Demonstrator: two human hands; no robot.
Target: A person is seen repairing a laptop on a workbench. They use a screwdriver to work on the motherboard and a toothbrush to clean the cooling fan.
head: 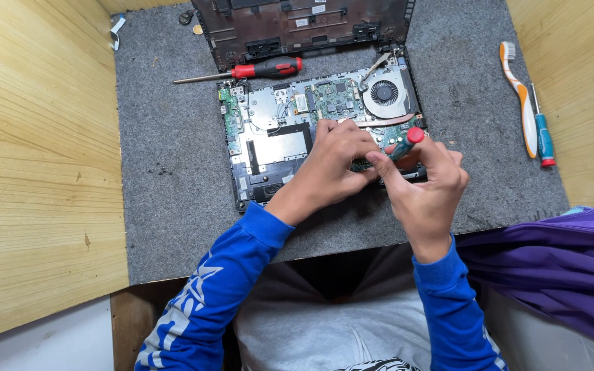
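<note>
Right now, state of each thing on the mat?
laptop: opened up, boards and fan exposed
bottom cover: off, lying above the laptop
red screwdriver: loose, lying between cover and laptop
right hand: gripping small teal screwdriver, tip down on the board
left hand: fingers resting on the board beside it
toothbrush: loose, on the mat's right edge
blue screwdriver: loose, beside toothbrush

Laptop (290,130) on mat (166,172); toothbrush (519,89) right
</note>
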